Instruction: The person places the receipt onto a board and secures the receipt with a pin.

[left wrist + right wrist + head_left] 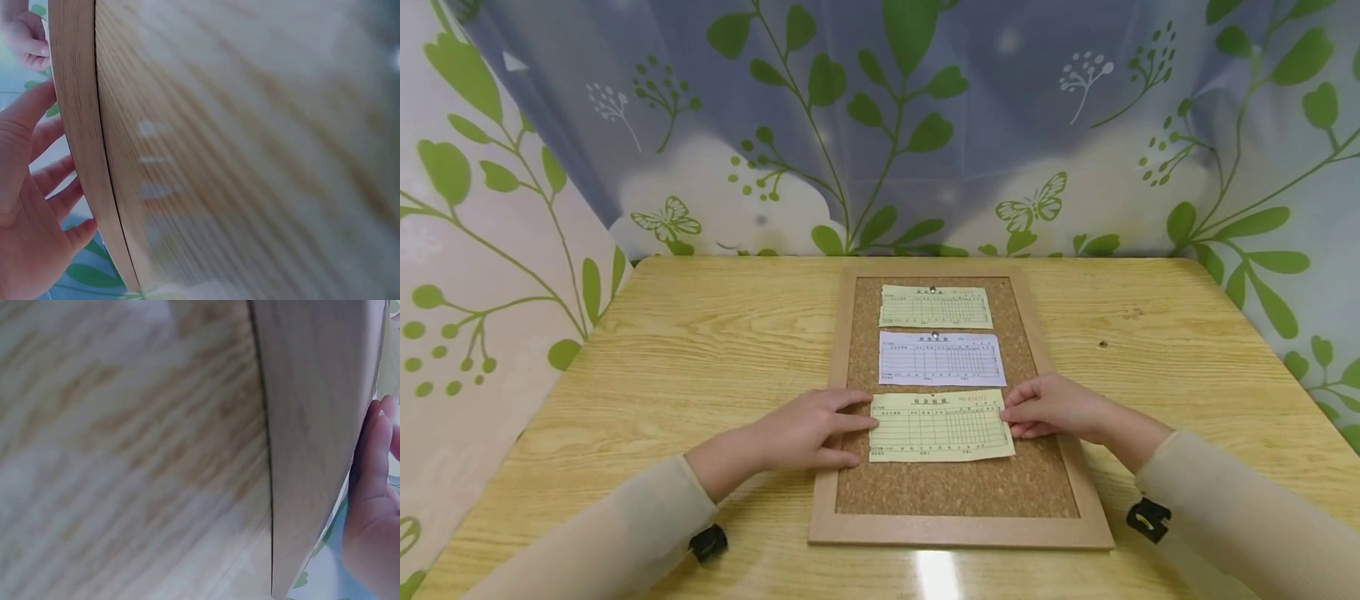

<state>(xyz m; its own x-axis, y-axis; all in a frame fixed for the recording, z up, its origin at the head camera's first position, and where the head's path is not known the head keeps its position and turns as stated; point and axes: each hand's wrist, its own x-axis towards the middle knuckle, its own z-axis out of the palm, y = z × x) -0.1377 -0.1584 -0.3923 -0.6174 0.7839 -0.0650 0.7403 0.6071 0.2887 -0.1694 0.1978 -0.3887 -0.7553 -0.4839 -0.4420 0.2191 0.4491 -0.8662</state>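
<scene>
A cork board with a pale wooden frame lies on the table. Down it run three printed receipt slips: an upper yellow slip, a white slip and a lower yellow slip. Silver pins hold the tops of the upper two; only a small dark mark shows at the lower one's top. My left hand rests over the frame's left side, fingers spread, fingertips touching the lower slip's left edge. At its right edge, my right hand pinches the paper with curled fingers. In the wrist views, the frame's edge hides the slips.
The wood-grain table extends around the board, with a dark knot to the right. A leaf-patterned curtain hangs behind and at both sides. Dark bands are at both sleeves.
</scene>
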